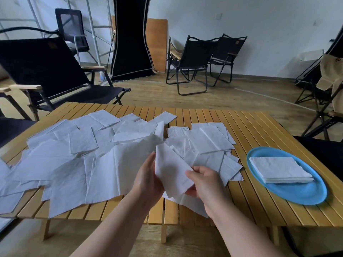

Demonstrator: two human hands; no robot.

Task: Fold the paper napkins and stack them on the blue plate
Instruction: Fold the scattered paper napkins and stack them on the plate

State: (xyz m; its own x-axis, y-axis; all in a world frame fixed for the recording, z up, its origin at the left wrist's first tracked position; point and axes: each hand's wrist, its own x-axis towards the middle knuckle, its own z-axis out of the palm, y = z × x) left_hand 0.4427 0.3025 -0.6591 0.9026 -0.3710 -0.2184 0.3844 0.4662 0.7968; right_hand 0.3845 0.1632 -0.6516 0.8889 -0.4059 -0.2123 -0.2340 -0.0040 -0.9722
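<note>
Folding a white paper napkin (171, 170) above the near edge of a slatted yellow wooden table (259, 201), a person works with both hands. The left hand (146, 179) backs the sheet with fingers held close together; the right hand (202, 182) pinches its lower right edge between thumb and curled fingers. Scattered white unfolded napkins (78, 158) cover the table's left and middle. A round blue plastic plate (297, 193) sits well to the right, carrying a small stack of folded white napkins (278, 169). Doing this fold well likely means matching edges squarely before pressing the crease, since thin tissue probably skews or tears easily.
</note>
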